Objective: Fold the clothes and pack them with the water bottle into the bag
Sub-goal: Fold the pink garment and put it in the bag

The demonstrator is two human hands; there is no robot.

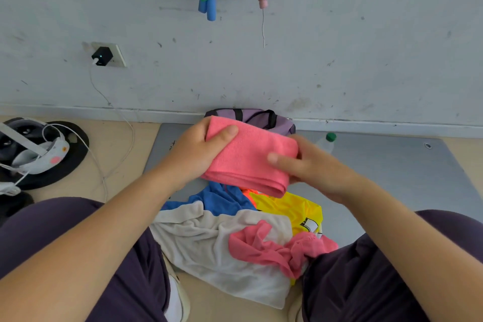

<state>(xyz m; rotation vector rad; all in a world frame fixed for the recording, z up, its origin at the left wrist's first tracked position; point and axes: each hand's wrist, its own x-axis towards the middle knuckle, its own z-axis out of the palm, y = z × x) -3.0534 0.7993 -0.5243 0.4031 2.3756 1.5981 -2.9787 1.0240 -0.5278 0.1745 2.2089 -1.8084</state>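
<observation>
Gripping a folded pink towel (pixel 248 157) from both ends — left hand (pixel 194 150) with thumb curled over its top edge, right hand (pixel 311 165) pinching the opposite end. Beyond the fingertips: purple bag (pixel 264 117), water bottle (pixel 326 142). Beneath the fingers — unfolded clothes pile (pixel 235 238).

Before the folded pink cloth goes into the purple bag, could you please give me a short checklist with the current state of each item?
1. Pink cloth folded into a compact stack: ok.
2. Left hand and right hand both hold it: ok.
3. Purple bag open: cannot tell, the cloth hides its mouth.
4. Water bottle within view beside the bag: ok.
5. Other clothes folded: not ok, lying crumpled in a pile.
</observation>
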